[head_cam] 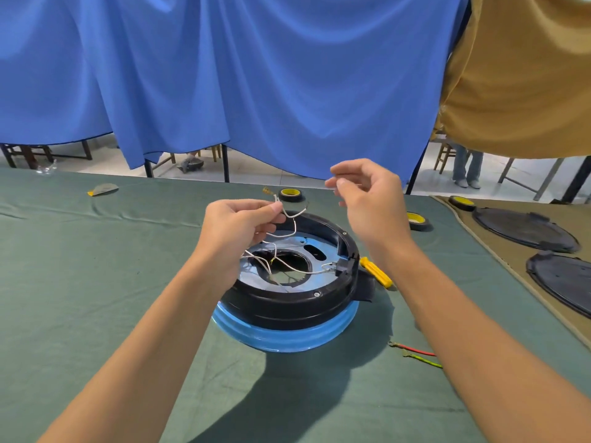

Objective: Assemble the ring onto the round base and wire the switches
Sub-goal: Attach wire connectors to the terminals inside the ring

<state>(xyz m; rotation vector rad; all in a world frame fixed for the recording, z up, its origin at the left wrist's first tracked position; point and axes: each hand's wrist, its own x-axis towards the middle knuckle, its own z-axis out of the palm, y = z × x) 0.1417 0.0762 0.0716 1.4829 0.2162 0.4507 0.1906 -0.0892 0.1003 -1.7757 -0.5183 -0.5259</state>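
Head view: black ring (287, 303) on blue base (287, 338), white wires (299, 267) inside; left hand (238, 230) pinches wires, right hand (367, 199) loosely curled.

Yellow screwdriver (375, 271) and two tape rolls (290, 195) on green cloth (96, 266); two black discs (524, 230) on tan mat (499, 263).

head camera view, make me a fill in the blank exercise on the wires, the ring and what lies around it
The left hand pinches thin ____ wires above the ring.
The black ring sits on a ____ round base.
The tool handle right of the ring is ____.
Right of the base lie a red wire and a ____ wire.
Missing words: white; blue; yellow; green.
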